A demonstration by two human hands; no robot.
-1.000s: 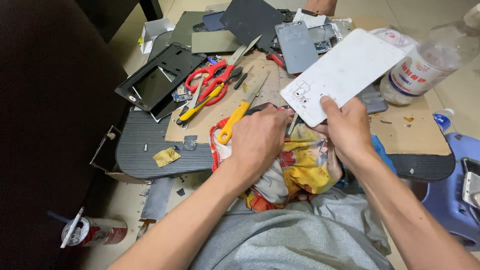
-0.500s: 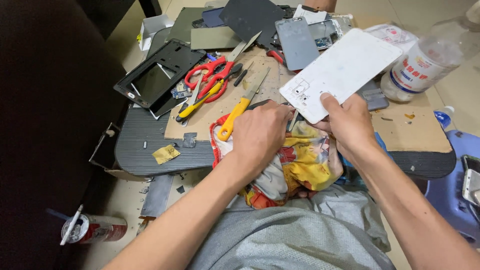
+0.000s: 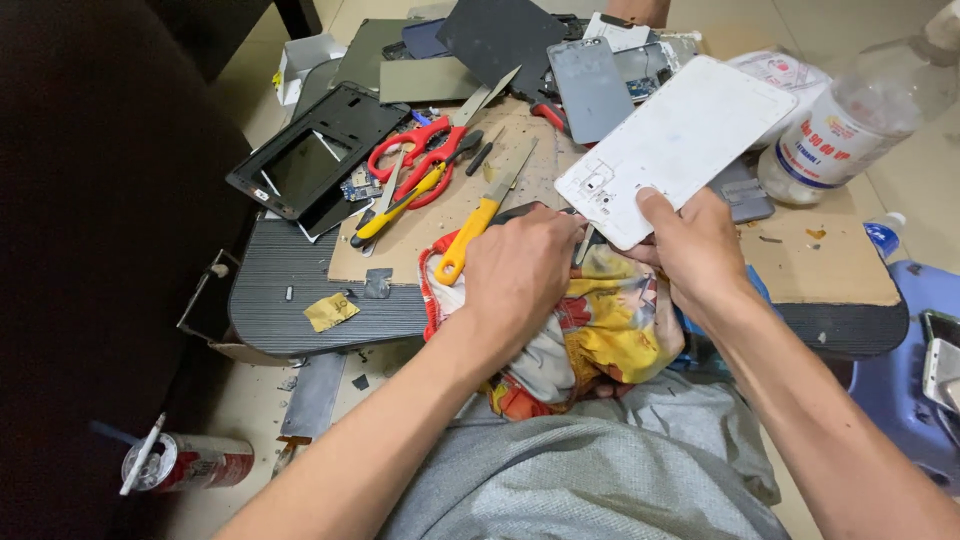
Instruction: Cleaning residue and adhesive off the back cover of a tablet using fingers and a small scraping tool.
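Two hands at work over a cluttered low table (image 3: 300,300). Far left on the floor: a drink can (image 3: 190,462). On the table, a black frame (image 3: 305,165), then red scissors (image 3: 420,160) and a yellow-handled knife (image 3: 485,215). Left hand (image 3: 520,275) closed, knuckles up, on a colourful cloth (image 3: 600,340); what it grips cannot be told. Right hand (image 3: 695,250) pinches the lower edge of a white panel (image 3: 675,145), tilted up. Clear plastic bottle (image 3: 850,125) at far right.

dark ribbed board (image 3: 290,300) under cardboard sheet (image 3: 830,265), yellow scrap (image 3: 330,311)
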